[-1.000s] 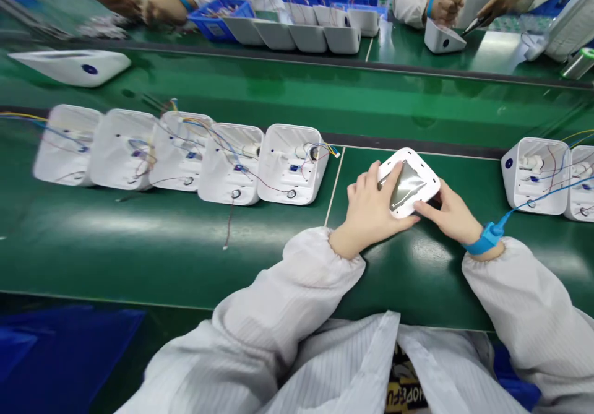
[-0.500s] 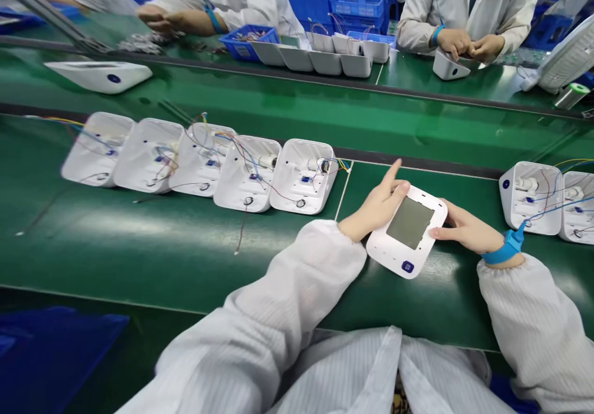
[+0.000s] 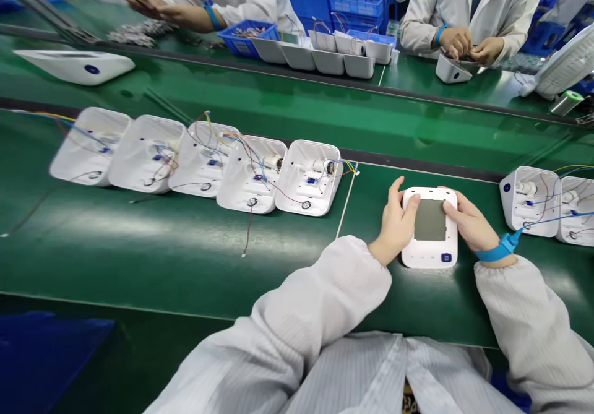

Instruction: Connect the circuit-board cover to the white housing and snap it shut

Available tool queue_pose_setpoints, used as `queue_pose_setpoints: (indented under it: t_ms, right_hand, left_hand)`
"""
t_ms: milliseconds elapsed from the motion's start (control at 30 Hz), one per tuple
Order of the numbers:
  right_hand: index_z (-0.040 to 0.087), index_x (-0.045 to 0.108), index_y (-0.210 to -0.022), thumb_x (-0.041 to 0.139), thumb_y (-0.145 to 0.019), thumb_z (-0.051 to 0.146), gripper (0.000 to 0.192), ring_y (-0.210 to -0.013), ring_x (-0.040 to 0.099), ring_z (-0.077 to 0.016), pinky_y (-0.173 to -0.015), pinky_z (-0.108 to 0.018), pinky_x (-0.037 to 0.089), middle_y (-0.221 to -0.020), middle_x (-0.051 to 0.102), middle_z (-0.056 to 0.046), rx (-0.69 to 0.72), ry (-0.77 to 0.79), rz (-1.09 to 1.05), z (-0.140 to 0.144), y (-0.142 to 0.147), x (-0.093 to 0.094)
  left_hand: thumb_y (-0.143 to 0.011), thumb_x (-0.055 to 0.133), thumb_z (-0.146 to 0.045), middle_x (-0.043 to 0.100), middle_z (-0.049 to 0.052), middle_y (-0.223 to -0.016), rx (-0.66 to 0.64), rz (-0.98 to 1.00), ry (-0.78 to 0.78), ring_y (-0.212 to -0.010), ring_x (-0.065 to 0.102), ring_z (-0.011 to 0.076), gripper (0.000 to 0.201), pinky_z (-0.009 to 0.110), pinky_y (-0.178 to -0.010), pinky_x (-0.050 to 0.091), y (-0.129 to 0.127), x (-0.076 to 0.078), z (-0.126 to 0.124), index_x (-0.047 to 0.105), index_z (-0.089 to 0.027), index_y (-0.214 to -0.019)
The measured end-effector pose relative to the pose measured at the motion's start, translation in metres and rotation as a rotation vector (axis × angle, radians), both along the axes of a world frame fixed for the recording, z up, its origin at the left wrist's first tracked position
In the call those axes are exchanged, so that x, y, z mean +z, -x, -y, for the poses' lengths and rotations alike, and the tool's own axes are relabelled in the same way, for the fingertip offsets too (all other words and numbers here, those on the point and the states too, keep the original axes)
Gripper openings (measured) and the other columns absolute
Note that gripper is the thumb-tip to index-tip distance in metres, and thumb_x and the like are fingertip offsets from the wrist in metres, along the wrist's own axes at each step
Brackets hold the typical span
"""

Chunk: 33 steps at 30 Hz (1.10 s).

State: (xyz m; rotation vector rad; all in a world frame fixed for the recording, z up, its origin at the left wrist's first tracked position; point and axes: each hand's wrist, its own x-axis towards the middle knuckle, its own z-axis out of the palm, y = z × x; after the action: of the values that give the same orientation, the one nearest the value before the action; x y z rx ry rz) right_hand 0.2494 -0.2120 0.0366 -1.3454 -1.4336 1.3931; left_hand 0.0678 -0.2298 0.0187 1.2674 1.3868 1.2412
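Between my two hands is a white front cover with a grey screen (image 3: 429,250), its face turned up toward me. My left hand (image 3: 395,221) grips its left side, thumb on the frame by the screen. On the other side my right hand (image 3: 471,219) holds the right edge, with its thumb at the screen's upper right border; its other fingers are partly hidden behind. A blue wrist strap (image 3: 499,250) circles my right wrist. Left of my hands, the nearest white housing (image 3: 309,182) lies open with wires and a motor-like cylinder inside.
More open housings (image 3: 253,172) stand in a row to the left, and two (image 3: 531,200) at the right, loose wires trailing. Beyond the green conveyor (image 3: 288,114), co-workers' hands (image 3: 471,46) work near grey-white housings and a blue basket (image 3: 248,39). A white housing (image 3: 77,67) lies on the conveyor.
The screen cover has turned from tilted to nearly upright in my hands. My left hand has shifted its grip to the left side. The housing on the conveyor has moved left.
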Motion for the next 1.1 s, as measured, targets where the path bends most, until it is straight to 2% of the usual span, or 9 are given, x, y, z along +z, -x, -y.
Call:
queue_pose_setpoints:
  t_ms: [67,167,267,367,500,633,767,1100]
  right_hand:
    - [0.021,0.062,-0.119,0.058,-0.086,0.067,0.057,-0.11,0.064,-0.0277,-0.092,-0.044,0.053,-0.121,0.069,-0.01,-0.136,-0.09,0.133,-0.001,0.006,-0.004]
    - [0.02,0.068,-0.104,0.045,-0.088,0.074,0.061,-0.102,0.066,-0.0281,-0.088,-0.042,0.053,-0.108,0.072,-0.01,-0.208,-0.136,0.219,-0.002,0.013,-0.002]
    - [0.019,0.07,-0.101,0.038,-0.09,0.076,0.065,-0.094,0.068,-0.0268,-0.081,-0.038,0.054,-0.101,0.074,-0.01,-0.234,-0.128,0.209,0.0,0.018,0.004]
    - [0.017,0.071,-0.097,0.036,-0.091,0.076,0.069,-0.087,0.067,-0.0262,-0.077,-0.037,0.052,-0.095,0.075,-0.011,-0.29,-0.193,0.266,0.003,0.021,0.005]
    - [0.018,0.072,-0.098,0.034,-0.094,0.072,0.067,-0.088,0.065,-0.0252,-0.076,-0.036,0.048,-0.097,0.074,-0.009,-0.327,-0.253,0.373,0.006,0.021,0.002]
    - [0.018,0.068,-0.089,0.033,-0.094,0.072,0.064,-0.077,0.059,-0.0213,-0.067,-0.032,0.044,-0.084,0.069,-0.006,-0.342,-0.249,0.415,0.005,0.02,0.0]
    - [0.02,0.052,-0.07,0.032,-0.093,0.074,0.062,-0.066,0.05,-0.0169,-0.06,-0.03,0.037,-0.067,0.056,0.0,-0.333,-0.279,0.453,0.002,0.019,0.0]
    - [0.02,0.056,-0.079,0.031,-0.096,0.068,0.057,-0.065,0.051,-0.0173,-0.06,-0.03,0.037,-0.07,0.058,-0.001,-0.261,-0.342,0.541,-0.004,0.012,-0.006]
  left_hand:
    - [-0.097,0.047,-0.052,0.066,0.013,-0.118,0.038,0.068,0.007,-0.104,0.064,0.0236,0.063,0.04,-0.093,0.049,-0.009,-0.004,0.005,0.029,-0.018,-0.147]
    - [-0.096,0.05,-0.05,0.066,0.012,-0.116,0.049,0.1,-0.022,-0.104,0.064,0.0231,0.06,0.04,-0.094,0.048,-0.015,-0.007,0.008,0.032,-0.019,-0.144]
    - [-0.096,0.051,-0.048,0.066,0.011,-0.115,0.056,0.102,-0.068,-0.103,0.064,0.0223,0.056,0.04,-0.095,0.048,-0.014,-0.009,0.007,0.036,-0.018,-0.141]
    - [-0.096,0.052,-0.045,0.066,0.01,-0.116,0.061,0.118,-0.083,-0.102,0.064,0.0215,0.051,0.039,-0.094,0.049,-0.014,-0.01,0.006,0.041,-0.019,-0.138]
    - [-0.095,0.054,-0.041,0.065,0.01,-0.123,0.057,0.093,-0.097,-0.112,0.062,0.0239,0.035,0.039,-0.099,0.048,-0.014,-0.007,0.006,0.055,-0.02,-0.123]
    - [-0.094,0.056,-0.037,0.067,0.01,-0.121,0.051,0.095,-0.097,-0.113,0.062,0.0245,0.029,0.04,-0.099,0.048,-0.014,-0.005,0.006,0.058,-0.02,-0.117]
    - [-0.093,0.056,-0.036,0.067,0.01,-0.121,0.051,0.088,-0.095,-0.114,0.062,0.0245,0.029,0.04,-0.099,0.049,-0.014,-0.005,0.006,0.058,-0.019,-0.116]
    - [-0.093,0.057,-0.037,0.066,0.009,-0.121,0.051,0.078,-0.059,-0.113,0.062,0.0241,0.03,0.039,-0.098,0.049,-0.014,-0.001,0.007,0.057,-0.02,-0.117]
